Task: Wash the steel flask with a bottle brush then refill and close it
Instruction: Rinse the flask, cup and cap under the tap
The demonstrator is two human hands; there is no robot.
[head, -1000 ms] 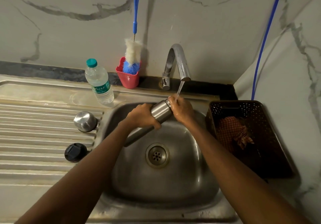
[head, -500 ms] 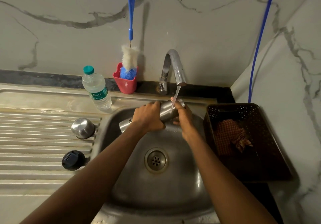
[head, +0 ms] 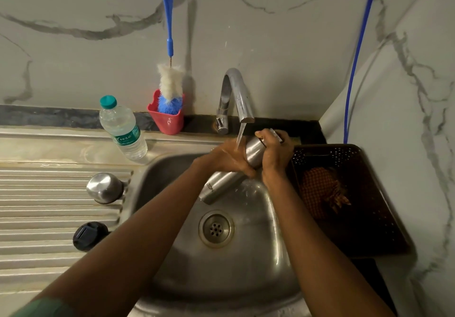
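Note:
The steel flask [head: 222, 185] lies tilted over the sink [head: 246, 267], its mouth up to the right under the running tap [head: 237, 95]. My left hand [head: 229, 158] grips its middle, and the water stream falls on that hand. My right hand [head: 274, 153] grips the upper end near the mouth. The bottle brush [head: 170, 88], blue-handled with white and blue bristles, stands in a red cup [head: 167, 120] against the wall. A steel cap [head: 104, 187] and a black lid [head: 87, 235] sit on the drainboard.
A plastic water bottle [head: 124, 129] with a teal cap stands on the drainboard's back edge. A dark perforated basket [head: 369, 230] holding an orange checked cloth [head: 320, 191] sits right of the sink. A blue hose [head: 357, 56] runs down the corner wall.
The flask has shifted right under the tap, its base now pointing down-left into the basin. Both hands moved right with it, and the stream now hits my left hand.

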